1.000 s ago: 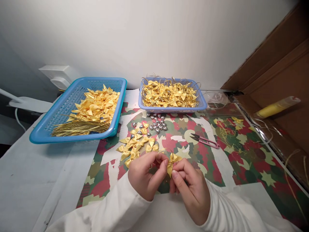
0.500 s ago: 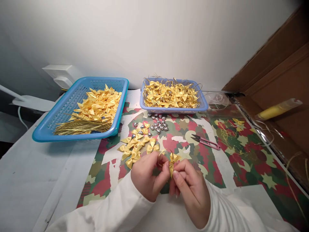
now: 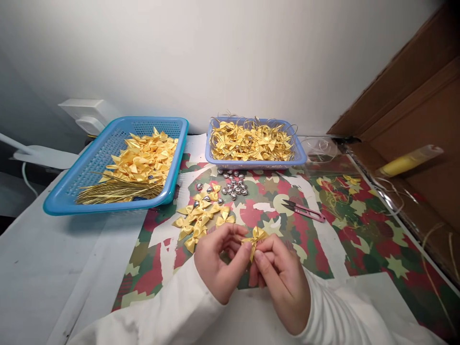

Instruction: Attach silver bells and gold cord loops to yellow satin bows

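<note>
Between my two hands, over the camouflage-patterned sheet (image 3: 316, 249), is a yellow satin ribbon bow (image 3: 258, 235). My left hand (image 3: 223, 261) pinches its left side between thumb and fingers. My right hand (image 3: 282, 280) is closed on its lower right, thumb against forefinger. Any cord at the bow's back is mostly hidden by my fingers. Just beyond my left hand lies a loose group of yellow bows (image 3: 197, 223). Small silver jingle bells (image 3: 233, 184) are gathered farther back, with a few lying among the bows.
A blue basket (image 3: 59, 203) at left holds yellow bows and a bundle of gold cords (image 3: 120, 192). Another blue basket (image 3: 257, 165) at the back holds bows with gold loops. Pink-handled thread snips (image 3: 304, 211) lie right of centre. A cardboard box (image 3: 413, 115) borders the right side.
The gold loop that stood up beside the bow no longer shows. My left fingers have shifted onto the bow's left side. The view has moved slightly.
</note>
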The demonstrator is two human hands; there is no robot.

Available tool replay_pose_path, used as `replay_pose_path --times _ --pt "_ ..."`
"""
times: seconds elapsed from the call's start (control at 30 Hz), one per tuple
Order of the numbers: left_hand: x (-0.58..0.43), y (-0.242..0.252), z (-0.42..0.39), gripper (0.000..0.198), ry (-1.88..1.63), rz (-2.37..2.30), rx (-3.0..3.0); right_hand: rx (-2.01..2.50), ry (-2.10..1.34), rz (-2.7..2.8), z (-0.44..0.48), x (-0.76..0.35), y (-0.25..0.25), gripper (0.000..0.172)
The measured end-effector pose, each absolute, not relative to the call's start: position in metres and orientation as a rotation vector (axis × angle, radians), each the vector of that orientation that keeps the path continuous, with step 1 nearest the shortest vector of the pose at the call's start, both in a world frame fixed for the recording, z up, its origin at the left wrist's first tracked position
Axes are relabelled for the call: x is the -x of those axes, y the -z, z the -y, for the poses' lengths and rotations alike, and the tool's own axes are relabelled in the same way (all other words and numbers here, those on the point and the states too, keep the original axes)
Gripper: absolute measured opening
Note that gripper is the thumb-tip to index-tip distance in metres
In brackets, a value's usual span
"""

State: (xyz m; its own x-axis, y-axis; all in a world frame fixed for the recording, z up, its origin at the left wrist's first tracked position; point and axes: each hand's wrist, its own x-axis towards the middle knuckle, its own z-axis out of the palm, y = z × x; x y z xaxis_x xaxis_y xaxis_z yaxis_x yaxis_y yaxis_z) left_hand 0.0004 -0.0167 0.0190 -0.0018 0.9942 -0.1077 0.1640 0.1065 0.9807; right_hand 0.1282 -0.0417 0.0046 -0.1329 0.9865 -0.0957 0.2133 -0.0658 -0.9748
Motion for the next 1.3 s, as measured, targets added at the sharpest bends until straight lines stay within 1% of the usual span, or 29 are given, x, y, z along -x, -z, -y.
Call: replay_pose_path --times 0.13,0.33,0.47,0.63,0.8,0.97,1.13,1.23,1.3 --pt "0.0 -0.02 0.013 0.018 -0.945 -1.262 -0.924 1.301 -1.245 1.458 0.037 -0.129 -0.005 0.019" --pt "0.003 -0.016 0.008 0.021 -0.967 -1.201 -0.765 1.301 -1.197 1.5 0.033 -0.133 -0.005 0.016" --pt "0.004 -0.013 0.005 0.025 -0.89 -1.135 -0.69 1.284 -1.149 1.548 0.032 -0.134 -0.006 0.016" --pt "0.002 -0.015 0.006 0.026 -0.925 -1.189 -0.665 1.294 -1.119 1.593 0.031 -0.134 -0.004 0.016" --pt "0.002 -0.019 0.007 0.022 -1.056 -1.292 -0.725 1.276 -1.018 1.647 0.025 -0.139 -0.005 0.009" --pt "0.0 -0.023 0.007 0.019 -1.045 -1.298 -0.742 1.29 -0.871 1.774 0.022 -0.14 -0.006 0.017" --pt "-0.003 -0.02 0.011 0.016 -1.024 -1.306 -0.798 1.252 -0.789 1.754 0.021 -0.138 -0.009 0.016" --pt "0.001 -0.015 0.012 0.013 -1.076 -1.362 -1.004 1.202 -0.626 1.686 0.016 -0.146 -0.015 0.009" --pt "0.005 -0.011 0.012 0.011 -1.127 -1.383 -1.269 1.202 -0.512 1.61 0.012 -0.152 -0.019 0.012"
